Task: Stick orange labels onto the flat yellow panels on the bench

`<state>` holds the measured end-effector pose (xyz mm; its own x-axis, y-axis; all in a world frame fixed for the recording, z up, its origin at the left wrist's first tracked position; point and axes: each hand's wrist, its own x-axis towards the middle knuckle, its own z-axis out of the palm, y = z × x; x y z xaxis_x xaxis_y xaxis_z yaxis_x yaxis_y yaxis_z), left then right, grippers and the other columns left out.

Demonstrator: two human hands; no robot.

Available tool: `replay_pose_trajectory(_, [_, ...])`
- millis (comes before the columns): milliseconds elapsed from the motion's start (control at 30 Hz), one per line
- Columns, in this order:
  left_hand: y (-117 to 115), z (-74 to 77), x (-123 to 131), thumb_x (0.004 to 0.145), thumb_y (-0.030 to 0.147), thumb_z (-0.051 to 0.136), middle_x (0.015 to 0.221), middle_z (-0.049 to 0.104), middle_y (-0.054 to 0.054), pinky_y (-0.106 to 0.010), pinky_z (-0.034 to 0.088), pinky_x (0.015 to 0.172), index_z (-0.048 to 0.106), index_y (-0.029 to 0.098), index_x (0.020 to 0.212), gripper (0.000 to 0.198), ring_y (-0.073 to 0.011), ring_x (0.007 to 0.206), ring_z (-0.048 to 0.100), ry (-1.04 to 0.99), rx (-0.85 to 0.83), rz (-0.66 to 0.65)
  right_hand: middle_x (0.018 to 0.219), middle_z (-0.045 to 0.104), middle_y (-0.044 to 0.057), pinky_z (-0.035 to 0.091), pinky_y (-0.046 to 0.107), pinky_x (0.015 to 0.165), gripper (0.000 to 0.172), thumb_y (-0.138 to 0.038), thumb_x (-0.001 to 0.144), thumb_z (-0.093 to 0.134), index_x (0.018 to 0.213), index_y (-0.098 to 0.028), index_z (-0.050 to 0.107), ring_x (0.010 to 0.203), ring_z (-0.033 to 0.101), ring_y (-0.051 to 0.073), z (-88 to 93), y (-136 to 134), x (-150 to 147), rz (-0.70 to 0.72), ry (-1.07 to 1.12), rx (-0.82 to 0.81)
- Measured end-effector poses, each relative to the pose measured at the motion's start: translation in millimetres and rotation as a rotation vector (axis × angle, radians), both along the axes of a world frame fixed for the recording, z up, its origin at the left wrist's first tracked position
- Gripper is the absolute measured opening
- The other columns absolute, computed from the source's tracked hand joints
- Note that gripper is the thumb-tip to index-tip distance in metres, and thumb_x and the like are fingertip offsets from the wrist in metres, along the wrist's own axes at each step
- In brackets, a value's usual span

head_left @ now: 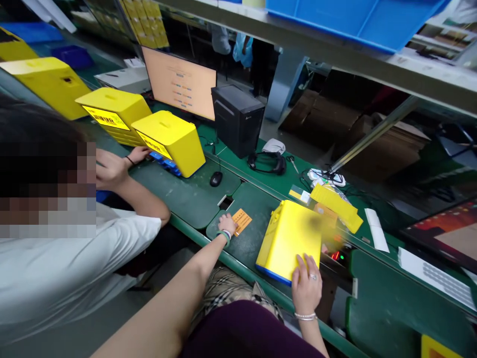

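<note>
Taking the person's left hand (227,224) as the dial's centre, I see a lane over the green plate (249,195) towards one o'clock, ended by the black headset (267,163), with the low mouse (215,179) at eleven and the computer tower (238,119) walling off twelve. The yellow box (288,238) blocks three, the right hand (307,283) against it at four, while a co-worker's elbow (163,218) juts in at nine; between elbow and mouse, towards ten, a hand could pass short of another yellow case (169,134).
</note>
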<state>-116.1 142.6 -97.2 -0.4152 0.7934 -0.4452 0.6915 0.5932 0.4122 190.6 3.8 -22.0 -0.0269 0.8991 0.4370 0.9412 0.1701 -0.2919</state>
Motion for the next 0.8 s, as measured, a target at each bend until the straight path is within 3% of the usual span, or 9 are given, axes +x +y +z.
replay_pose_trajectory(167, [8,-16.4,5,0.07,0.022,0.07,0.13,0.045,-0.022,-0.045,0.036,0.099,0.044,0.011,0.118,0.055,-0.0341,0.123,0.045,-0.012,-0.07,0.029,0.132,0.055,0.013,0.039,0.052,0.104,0.036,-0.025,0.094,0.04,0.123,-0.02,0.059,0.129,0.045,0.029,1.6,-1,0,-0.013,-0.02,-0.027])
replay_pose_trajectory(333, [15,-2.6,-11,0.079,0.023,0.061,0.119,0.058,-0.021,-0.043,0.041,0.096,0.058,0.012,0.106,0.029,-0.0329,0.119,0.053,-0.231,-0.09,-0.008,0.127,0.056,0.014,0.041,0.053,0.101,0.034,-0.023,0.093,0.041,0.121,-0.02,0.059,0.125,0.048,0.029,7.5,3,-4,-0.042,-0.002,-0.036])
replay_pose_trajectory(433, [11,22.7,-16,0.089,0.026,0.048,0.114,0.065,-0.016,-0.035,0.049,0.088,0.06,0.013,0.111,0.027,-0.0247,0.108,0.062,-0.485,-0.072,-0.07,0.126,0.054,0.015,0.043,0.052,0.1,0.034,-0.023,0.093,0.042,0.122,-0.019,0.058,0.127,0.046,0.028,22.4,15,-19,0.027,0.037,-0.032])
replay_pose_trajectory(500, [4,44.3,-16,0.094,0.031,0.041,0.113,0.067,-0.012,-0.029,0.052,0.081,0.058,0.016,0.119,0.034,-0.0199,0.1,0.065,-0.674,-0.059,-0.131,0.132,0.049,0.016,0.041,0.053,0.102,0.037,-0.023,0.092,0.045,0.128,-0.019,0.055,0.134,0.037,0.03,38.8,28,-40,0.119,0.019,-0.029])
replay_pose_trajectory(600, [-9,77.7,-13,0.09,0.038,0.052,0.117,0.067,-0.011,-0.027,0.054,0.075,0.06,0.017,0.121,0.038,-0.0201,0.096,0.066,-1.152,-0.069,-0.209,0.141,0.045,0.012,0.031,0.058,0.108,0.043,-0.02,0.09,0.05,0.133,-0.025,0.052,0.14,0.027,0.032,65.4,48,-80,0.283,-0.08,-0.001])
replay_pose_trajectory(667, [-15,98.5,-11,0.083,0.036,0.063,0.112,0.067,-0.013,-0.027,0.054,0.072,0.064,0.014,0.114,0.038,-0.0205,0.09,0.066,-1.478,-0.101,-0.193,0.132,0.055,0.008,0.029,0.055,0.11,0.042,-0.016,0.09,0.051,0.13,-0.03,0.055,0.133,0.039,0.028,79.2,61,-102,0.439,-0.107,0.046])
replay_pose_trajectory(733, [-20,118.8,-7,0.082,0.04,0.065,0.106,0.068,-0.013,-0.027,0.054,0.07,0.065,0.012,0.108,0.037,-0.0192,0.084,0.066,-1.671,-0.107,-0.101,0.113,0.066,0.005,0.035,0.046,0.105,0.041,-0.013,0.09,0.05,0.126,-0.031,0.058,0.115,0.054,0.021,88.6,71,-115,0.562,-0.093,0.105])
replay_pose_trajectory(800, [-25,139.6,-3,0.087,0.05,0.055,0.104,0.067,-0.013,-0.028,0.055,0.068,0.064,0.013,0.108,0.043,-0.0188,0.083,0.065,-1.799,-0.052,0.008,0.099,0.068,0.004,0.041,0.038,0.094,0.037,-0.012,0.091,0.05,0.122,-0.029,0.061,0.097,0.059,0.018,94.7,80,-121,0.565,-0.087,0.167])
